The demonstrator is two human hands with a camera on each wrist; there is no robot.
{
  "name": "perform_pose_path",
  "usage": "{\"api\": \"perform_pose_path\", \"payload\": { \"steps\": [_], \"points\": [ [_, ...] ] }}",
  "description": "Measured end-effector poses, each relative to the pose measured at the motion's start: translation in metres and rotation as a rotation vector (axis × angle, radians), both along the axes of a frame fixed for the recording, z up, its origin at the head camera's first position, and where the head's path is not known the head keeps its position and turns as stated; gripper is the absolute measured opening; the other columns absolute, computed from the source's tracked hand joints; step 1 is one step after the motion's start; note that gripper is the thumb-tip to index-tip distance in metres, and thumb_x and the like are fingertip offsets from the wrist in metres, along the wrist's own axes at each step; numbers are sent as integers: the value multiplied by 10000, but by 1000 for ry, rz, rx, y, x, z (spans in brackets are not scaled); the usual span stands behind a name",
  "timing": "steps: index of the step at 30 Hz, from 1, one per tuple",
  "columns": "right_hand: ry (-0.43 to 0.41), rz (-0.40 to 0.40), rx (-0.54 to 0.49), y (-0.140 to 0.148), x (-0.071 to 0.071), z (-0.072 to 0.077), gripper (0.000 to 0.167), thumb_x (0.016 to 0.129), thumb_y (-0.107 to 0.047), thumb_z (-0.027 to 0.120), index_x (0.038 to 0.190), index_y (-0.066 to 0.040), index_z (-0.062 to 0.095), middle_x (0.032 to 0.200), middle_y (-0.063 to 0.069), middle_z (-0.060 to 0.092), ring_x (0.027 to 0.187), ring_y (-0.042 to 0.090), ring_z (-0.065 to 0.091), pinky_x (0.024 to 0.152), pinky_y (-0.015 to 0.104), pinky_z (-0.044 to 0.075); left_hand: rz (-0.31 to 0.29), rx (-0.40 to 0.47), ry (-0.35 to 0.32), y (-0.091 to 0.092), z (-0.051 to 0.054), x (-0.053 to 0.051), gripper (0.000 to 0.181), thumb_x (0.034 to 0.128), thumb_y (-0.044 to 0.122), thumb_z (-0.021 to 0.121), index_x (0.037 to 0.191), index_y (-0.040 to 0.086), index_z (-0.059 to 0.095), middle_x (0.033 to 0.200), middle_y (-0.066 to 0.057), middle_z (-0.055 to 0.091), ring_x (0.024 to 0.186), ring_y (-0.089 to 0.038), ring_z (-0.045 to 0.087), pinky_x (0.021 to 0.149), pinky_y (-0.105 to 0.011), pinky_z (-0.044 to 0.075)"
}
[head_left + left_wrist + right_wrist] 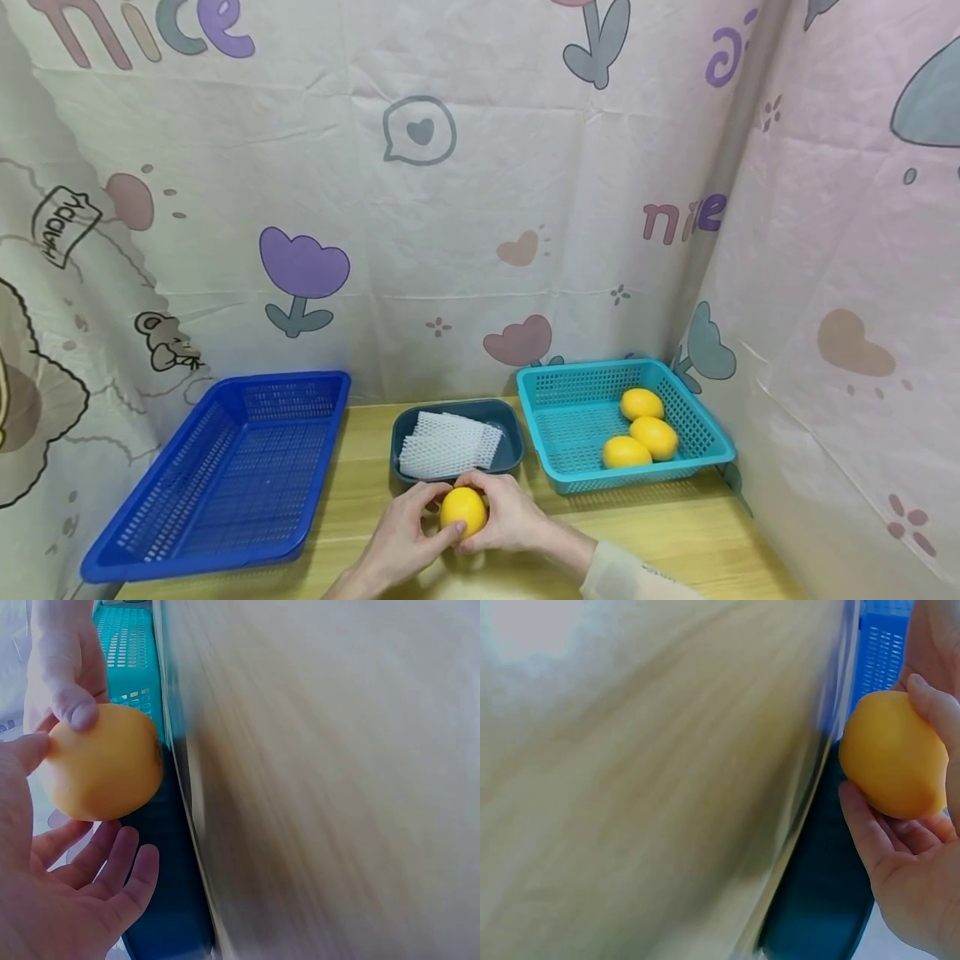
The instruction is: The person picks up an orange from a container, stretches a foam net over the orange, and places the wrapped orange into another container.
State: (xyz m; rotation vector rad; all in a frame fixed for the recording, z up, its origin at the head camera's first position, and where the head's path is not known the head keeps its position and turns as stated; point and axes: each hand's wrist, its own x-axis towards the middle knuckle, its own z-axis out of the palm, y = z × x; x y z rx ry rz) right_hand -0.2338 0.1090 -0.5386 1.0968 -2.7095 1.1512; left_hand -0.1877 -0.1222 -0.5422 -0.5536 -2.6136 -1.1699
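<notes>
A yellow lemon point(463, 510) is held between both hands above the near part of the table. My left hand point(405, 532) grips it from the left, with the thumb on its near side. From the opposite side my right hand point(513, 512) holds it, thumb and fingers around it. In the left wrist view the lemon point(105, 763) sits between the left thumb and spread fingers, with the right thumb resting on its top. The right wrist view shows the lemon point(894, 755) above the right fingers. Just behind the hands, white foam net sleeves point(448, 442) lie in a dark teal tray point(512, 433).
A blue basket point(318, 467) stands at the left. At the right is a turquoise basket point(543, 387) with three lemons point(627, 452) in its right part. The wooden table point(360, 454) ends against a patterned curtain point(450, 225) at the back and sides.
</notes>
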Motion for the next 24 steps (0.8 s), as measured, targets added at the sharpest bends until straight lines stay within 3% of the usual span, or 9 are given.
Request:
{"api": "perform_pose_path", "payload": {
  "steps": [9,24],
  "points": [
    [1,20,34,1,1,-4,684,757,-427,1045,1315,-259,687,1180,-114,794,990,-59,641,871,159,557,-75,-18,-10,-4,-1,2,471,908,474,931,1259,210,761,1146,121,769,970,21,663,842,-272,643],
    [43,53,70,0,1,-3,671,775,-426,1031,1338,-241,716,1159,-114,805,965,-76,642,863,135,549,-127,-7,-81,-9,4,-1,526,895,439,953,1283,150,748,1196,-5,793,931,-11,706,794,-239,638]
  ]
}}
